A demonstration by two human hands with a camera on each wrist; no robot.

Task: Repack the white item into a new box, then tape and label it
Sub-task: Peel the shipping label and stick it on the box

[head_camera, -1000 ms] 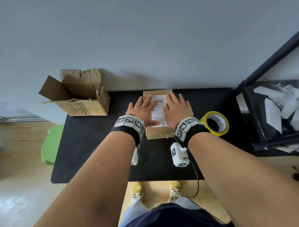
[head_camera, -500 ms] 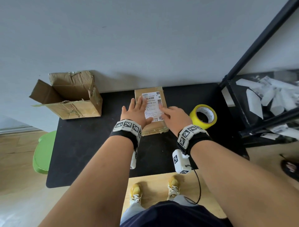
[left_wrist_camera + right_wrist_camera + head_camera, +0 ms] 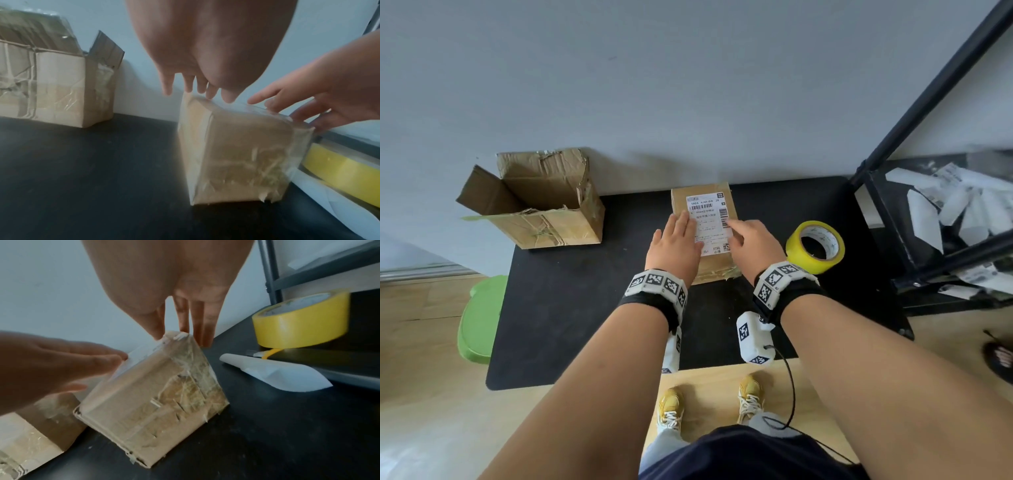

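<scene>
left hand [image 3: 677, 247]: fingers flat, pressing left half of label [image 3: 709, 224], grasping nothing | right hand [image 3: 751, 245]: fingers extended on label's right edge, grasping nothing | sealed box [image 3: 717, 270]: under both palms on black table [image 3: 571, 308] | tape roll [image 3: 815, 246]: just right of right hand | torn open box [image 3: 541, 202]: well left of left hand

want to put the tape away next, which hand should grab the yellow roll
Right. The right hand rests on the labelled box, directly beside the yellow tape roll; the left hand would have to cross the box.
</scene>
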